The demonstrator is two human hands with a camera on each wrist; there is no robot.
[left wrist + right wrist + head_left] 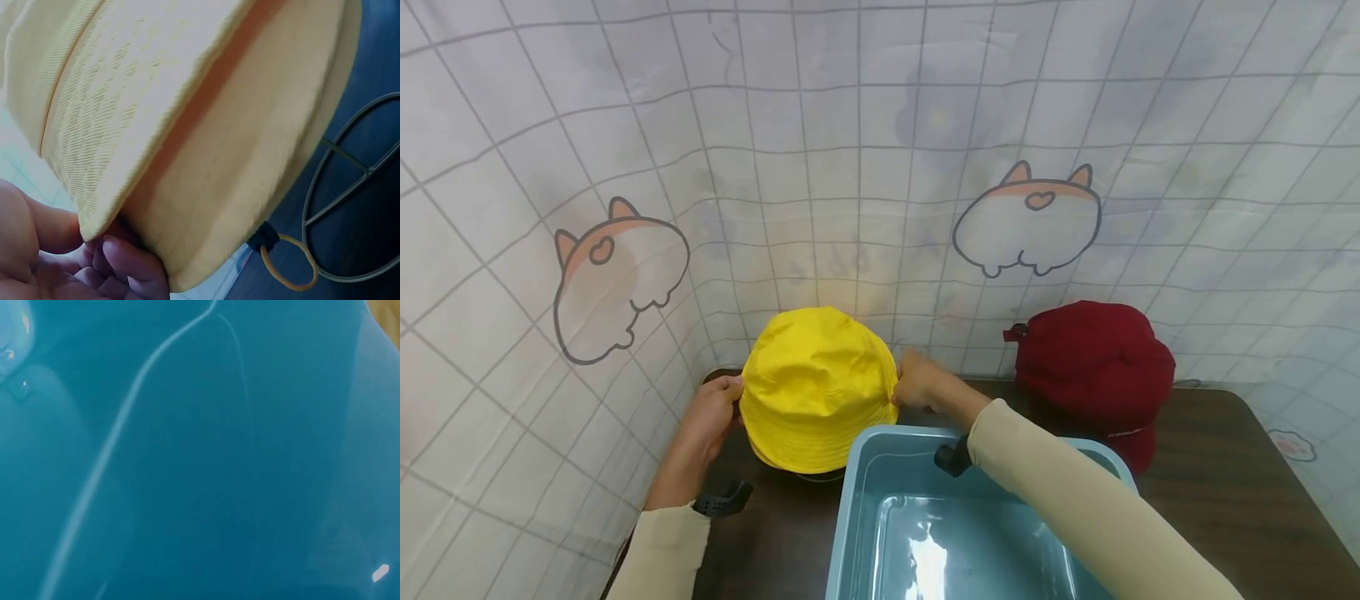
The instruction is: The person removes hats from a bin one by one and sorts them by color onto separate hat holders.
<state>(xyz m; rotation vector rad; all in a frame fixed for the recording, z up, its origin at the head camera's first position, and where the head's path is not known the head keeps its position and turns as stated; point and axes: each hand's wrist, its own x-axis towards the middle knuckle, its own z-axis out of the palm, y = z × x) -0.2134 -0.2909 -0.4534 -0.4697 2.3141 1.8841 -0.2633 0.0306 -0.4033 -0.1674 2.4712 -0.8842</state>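
Observation:
A yellow bucket hat [820,383] sits at the back left of the table, crown up. My left hand [711,408] pinches its brim at the left edge; in the left wrist view, the thumb and curled fingers [134,262] grip the fabric close up. At the right edge of the brim, my right hand [925,383] holds on with curled fingers. Below the brim hang an orange cord loop [289,262] and a dark toggle [264,237]. Part of a wire ring stand [344,187] shows under the hat. The right wrist view shows no hand, only blue plastic.
A blue plastic basin [977,542] stands in front, under my right forearm. To the back right sits a dark red cap [1090,367]. The dark wooden table [1225,483] meets a white grid-patterned curtain [865,167] behind and at the left.

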